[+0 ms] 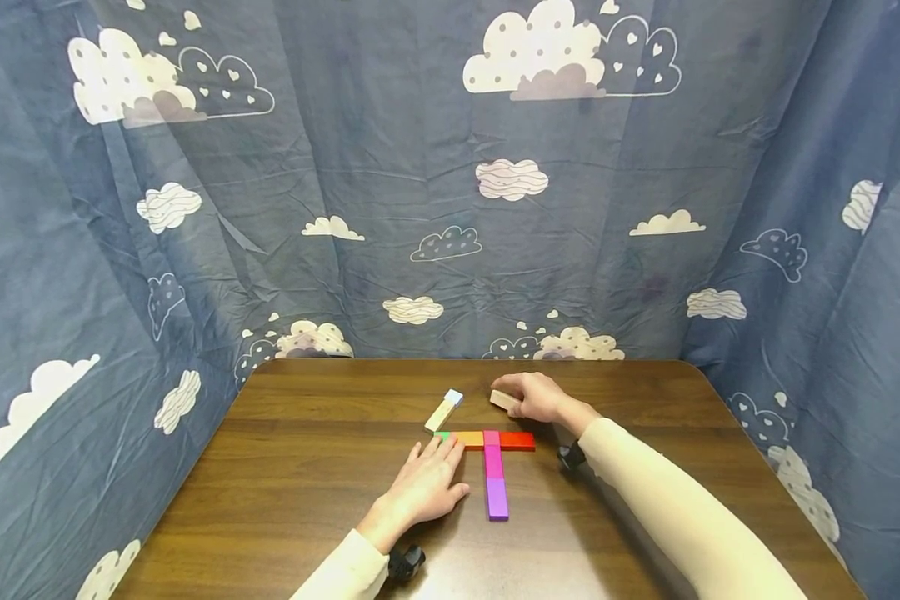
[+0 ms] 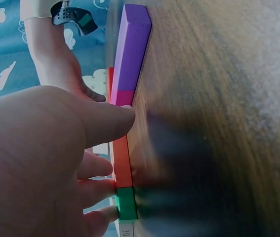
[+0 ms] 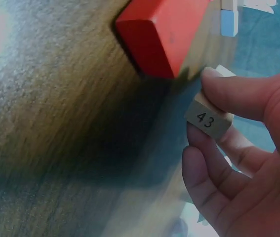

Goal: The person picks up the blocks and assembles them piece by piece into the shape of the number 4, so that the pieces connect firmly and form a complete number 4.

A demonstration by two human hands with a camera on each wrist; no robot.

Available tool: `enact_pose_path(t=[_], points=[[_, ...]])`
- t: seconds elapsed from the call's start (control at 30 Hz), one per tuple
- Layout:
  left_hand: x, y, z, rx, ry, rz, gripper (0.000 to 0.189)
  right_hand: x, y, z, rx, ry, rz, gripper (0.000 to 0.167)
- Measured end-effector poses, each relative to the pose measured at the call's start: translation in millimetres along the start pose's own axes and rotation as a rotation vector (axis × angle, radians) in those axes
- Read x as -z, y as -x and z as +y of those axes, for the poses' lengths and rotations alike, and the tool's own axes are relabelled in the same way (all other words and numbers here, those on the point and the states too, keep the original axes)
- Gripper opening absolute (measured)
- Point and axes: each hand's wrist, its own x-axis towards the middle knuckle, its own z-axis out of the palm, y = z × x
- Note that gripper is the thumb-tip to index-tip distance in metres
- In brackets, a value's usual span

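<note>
My right hand pinches a plain wooden block between thumb and fingers, beyond the red block; in the right wrist view its end reads 43. My left hand lies with fingers extended, fingertips against the green block and the orange block. Green, orange and red blocks form a row across the table. A magenta strip meets this row, with a purple block continuing it toward me. Left fingers partly hide the green block in the head view.
A pale wooden block with a light blue block at its far end slants away from the row's left end. Everything lies on a brown wooden table. A blue cloud-patterned curtain hangs behind and on both sides.
</note>
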Motion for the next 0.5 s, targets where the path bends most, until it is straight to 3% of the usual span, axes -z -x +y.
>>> enact_pose_path(t=[0.23,0.5], points=[[-0.6,-0.5,-0.9,-0.006,0.003,0.007,0.069,2.1,0.1,0.0,-0.004,-0.048,-0.003,0.064],[0.0,0.4,-0.4,-0.006,0.007,0.006,0.068,2.1,-0.4,-3.9,-0.048,-0.261,0.055,0.057]])
